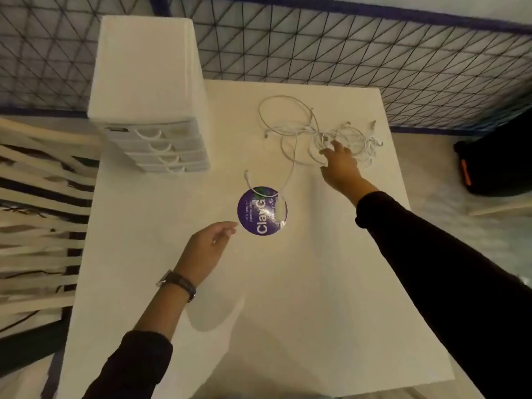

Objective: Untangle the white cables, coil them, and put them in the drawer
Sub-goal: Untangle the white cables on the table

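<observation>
L hand (207, 249) & R hand (342, 168) bare. Wears black long L sleeve (135, 367), cuff well behind wristwatch (180, 283); matching R sleeve (431, 254), cuff bunched. Wristwatch: dark strap, silvery case, on L wrist.

A: What's on the counter (288, 283)?
B: Tangled white cables (324, 136) at the far side, right hand (341, 165) reaching onto them with fingers spread; left hand (208, 246) hovers relaxed beside a purple sticker (262, 210).

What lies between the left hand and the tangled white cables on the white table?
In the head view, a round purple sticker lies just beyond the left hand; one loose strand of the tangled white cables trails across it.
</observation>
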`<action>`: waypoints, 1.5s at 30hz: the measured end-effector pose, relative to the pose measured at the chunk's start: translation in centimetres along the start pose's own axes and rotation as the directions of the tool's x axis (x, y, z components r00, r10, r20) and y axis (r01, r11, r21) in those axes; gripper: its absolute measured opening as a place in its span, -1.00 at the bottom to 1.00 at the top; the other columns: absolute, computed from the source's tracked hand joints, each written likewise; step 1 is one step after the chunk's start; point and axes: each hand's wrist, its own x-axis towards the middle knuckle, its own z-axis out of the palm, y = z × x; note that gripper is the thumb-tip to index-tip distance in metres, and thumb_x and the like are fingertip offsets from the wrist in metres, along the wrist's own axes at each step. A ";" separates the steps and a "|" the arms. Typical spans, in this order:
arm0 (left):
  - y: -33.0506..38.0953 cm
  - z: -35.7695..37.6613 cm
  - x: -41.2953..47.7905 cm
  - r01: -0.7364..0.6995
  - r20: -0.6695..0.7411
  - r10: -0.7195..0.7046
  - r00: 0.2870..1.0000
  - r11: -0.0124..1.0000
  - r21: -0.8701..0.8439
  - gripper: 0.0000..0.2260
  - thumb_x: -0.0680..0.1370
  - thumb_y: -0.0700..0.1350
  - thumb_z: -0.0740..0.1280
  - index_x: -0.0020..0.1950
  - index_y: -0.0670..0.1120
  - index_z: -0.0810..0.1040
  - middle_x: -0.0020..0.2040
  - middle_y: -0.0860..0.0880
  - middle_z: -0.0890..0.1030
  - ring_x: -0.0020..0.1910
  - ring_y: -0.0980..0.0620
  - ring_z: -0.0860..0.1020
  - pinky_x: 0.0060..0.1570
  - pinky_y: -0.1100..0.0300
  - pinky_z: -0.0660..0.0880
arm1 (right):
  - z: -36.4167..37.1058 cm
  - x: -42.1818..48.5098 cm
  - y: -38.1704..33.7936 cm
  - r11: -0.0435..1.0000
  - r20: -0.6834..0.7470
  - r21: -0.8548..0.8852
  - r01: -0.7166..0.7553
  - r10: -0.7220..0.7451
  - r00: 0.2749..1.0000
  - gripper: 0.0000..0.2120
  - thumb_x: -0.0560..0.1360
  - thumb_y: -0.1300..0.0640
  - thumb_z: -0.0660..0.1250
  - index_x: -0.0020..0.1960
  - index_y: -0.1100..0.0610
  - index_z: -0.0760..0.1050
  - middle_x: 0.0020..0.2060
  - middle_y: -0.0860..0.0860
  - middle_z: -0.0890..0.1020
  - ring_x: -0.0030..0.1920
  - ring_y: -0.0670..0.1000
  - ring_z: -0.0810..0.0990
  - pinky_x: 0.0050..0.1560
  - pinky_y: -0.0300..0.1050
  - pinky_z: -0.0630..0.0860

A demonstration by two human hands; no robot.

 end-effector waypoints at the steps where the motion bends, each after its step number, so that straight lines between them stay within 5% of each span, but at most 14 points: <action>1: -0.2 0.0 0.3 0.001 -0.019 -0.002 1.000 1.000 -0.012 -0.78 0.60 -0.16 0.20 0.21 -0.09 0.53 0.09 -0.01 0.61 0.09 0.05 0.54 0.11 0.28 0.40 | -0.1 0.8 0.5 0.999 0.009 -0.037 -0.023 0.024 1.000 -0.50 0.48 0.28 0.22 0.42 0.11 0.30 0.49 0.16 0.14 0.41 0.27 0.20 0.35 0.19 0.24; 6: -0.7 0.1 1.2 0.031 -0.057 -0.032 0.998 0.999 -0.021 -0.79 0.59 -0.18 0.21 0.15 0.01 0.56 0.00 0.06 0.62 0.02 0.11 0.56 0.03 0.37 0.39 | 1.3 3.2 2.7 0.993 0.176 -0.077 -0.087 0.099 0.979 -0.42 0.47 0.33 0.20 0.45 0.04 0.21 0.53 0.15 0.01 0.45 0.29 0.12 0.41 0.20 0.19; 12: -1.6 0.9 0.9 0.063 -0.070 -0.065 0.995 0.998 -0.030 -0.72 0.58 -0.17 0.23 -0.03 0.25 0.51 -0.18 0.35 0.63 -0.09 0.39 0.55 -0.06 0.51 0.37 | 3.3 1.4 3.5 0.999 0.111 -0.043 -0.031 0.036 0.993 -0.65 0.49 0.32 0.20 0.26 0.15 0.41 0.24 0.16 0.38 0.23 0.29 0.35 0.23 0.18 0.38; 22: -2.1 2.7 -2.1 0.044 -0.009 -0.044 0.999 0.999 -0.001 -0.75 0.58 -0.20 0.23 -0.02 0.18 0.51 -0.06 0.23 0.59 0.00 0.14 0.56 0.04 0.35 0.37 | 7.3 -11.7 1.6 0.985 0.065 -0.049 0.163 -0.160 0.985 -0.64 0.40 0.43 0.14 0.16 0.23 0.41 0.05 0.20 0.51 0.03 0.20 0.43 -0.15 -0.06 0.27; 36: -4.2 6.2 -9.0 0.052 0.046 -0.053 0.998 0.998 0.023 -0.82 0.58 -0.18 0.23 0.05 0.06 0.55 -0.04 0.01 0.64 0.01 0.09 0.57 0.11 0.28 0.44 | 13.3 -26.8 -2.5 0.910 0.094 0.124 0.396 -0.408 0.908 -0.71 0.35 0.42 0.21 0.00 0.16 0.45 -0.05 0.14 0.52 -0.09 0.16 0.43 -0.15 -0.09 0.26; 39: -4.8 6.7 -10.2 0.079 0.049 -0.080 0.996 0.997 0.024 -0.82 0.59 -0.18 0.23 0.06 0.06 0.55 -0.05 0.04 0.63 0.03 0.13 0.56 0.01 0.45 0.39 | 13.8 -28.4 -2.4 0.885 0.116 0.152 0.439 -0.457 0.882 -0.71 0.36 0.42 0.18 0.01 0.17 0.46 -0.03 0.14 0.52 -0.07 0.17 0.43 -0.14 -0.10 0.27; 45: -5.7 7.3 -12.2 0.096 0.041 -0.099 0.994 0.994 0.052 -0.80 0.59 -0.18 0.22 0.16 -0.04 0.57 0.01 0.01 0.63 0.05 0.14 0.55 0.07 0.37 0.41 | 12.5 -29.5 -1.8 0.844 0.109 0.317 0.434 -0.487 0.867 -0.88 0.48 0.27 0.26 -0.01 0.17 0.53 0.11 0.12 0.49 0.03 0.13 0.46 0.04 -0.05 0.44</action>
